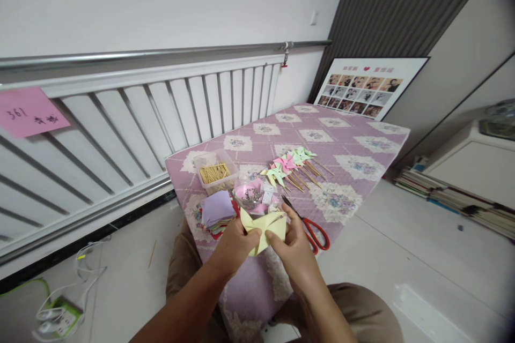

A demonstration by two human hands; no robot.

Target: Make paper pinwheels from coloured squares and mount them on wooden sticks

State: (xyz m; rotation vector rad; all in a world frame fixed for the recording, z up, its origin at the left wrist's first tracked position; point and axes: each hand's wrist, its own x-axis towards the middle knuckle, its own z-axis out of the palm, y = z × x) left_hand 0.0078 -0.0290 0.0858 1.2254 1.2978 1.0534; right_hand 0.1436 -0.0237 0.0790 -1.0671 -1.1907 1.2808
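Between my two hands is a pale yellow paper pinwheel [263, 223], its corners bent in toward the middle. My left hand [240, 240] pinches it from the left, thumb near the centre. My right hand [293, 241] grips its right side, thumb also by the centre and forefinger raised behind. Just right of that hand lie scissors with red handles [317, 235]. Beyond the paper sits a clear bag of small metal pins [251, 196] on something pink. A stack of coloured paper squares [218, 209], lilac on top, lies left of my left hand.
A clear plastic box [209, 187] of wooden sticks stands at the table's left edge. Several finished pinwheels on sticks [287, 163] lie farther back on the flowered tablecloth [341, 142]. A white radiator [181, 102] runs along the wall. A power strip [64, 319] rests on the floor.
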